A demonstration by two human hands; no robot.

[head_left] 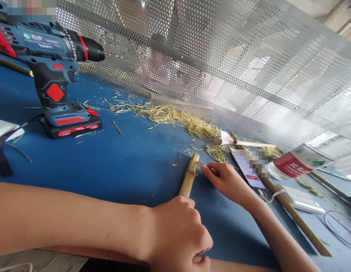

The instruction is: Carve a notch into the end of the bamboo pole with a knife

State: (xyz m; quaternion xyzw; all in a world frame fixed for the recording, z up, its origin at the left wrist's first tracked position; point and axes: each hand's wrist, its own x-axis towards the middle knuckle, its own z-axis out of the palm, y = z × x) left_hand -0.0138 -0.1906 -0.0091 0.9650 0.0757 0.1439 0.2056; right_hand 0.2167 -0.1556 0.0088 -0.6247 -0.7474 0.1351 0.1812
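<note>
A blue desk runs along a perforated metal screen at the far side. On the far left stands a blue and red cordless drill on its battery. Yellow bamboo shavings lie scattered along the screen's foot. Near the middle, the left hand is clenched around the near end of a short bamboo stick lying on the desk. The right hand, fingers curled, pinches the stick's far tip. Further right lie a phone, a long bamboo rod and a plastic bottle on its side; its contents cannot be made out.
</note>
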